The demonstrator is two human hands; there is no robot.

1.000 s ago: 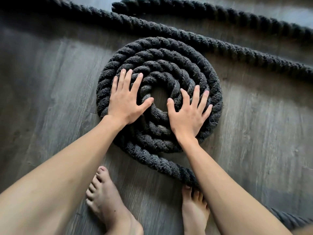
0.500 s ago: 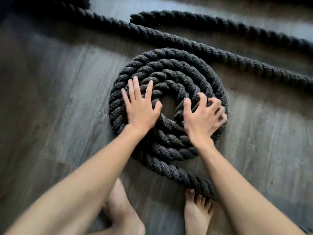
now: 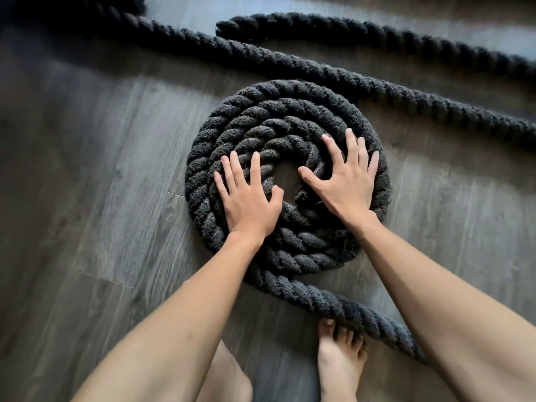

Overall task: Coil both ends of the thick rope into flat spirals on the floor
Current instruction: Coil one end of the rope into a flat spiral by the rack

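I have my left hand (image 3: 249, 200) and right hand (image 3: 346, 181) spread flat on the spiral (image 3: 278, 111), either side of its open centre, probably to press it tight against the floor (image 3: 110, 169), while the other rope end (image 3: 232, 24) lies uncoiled beyond the spiral.

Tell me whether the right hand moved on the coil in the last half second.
Yes. The right hand has uncurled its fingers and lies flat on the rope spiral, slightly farther from the person along its right side.
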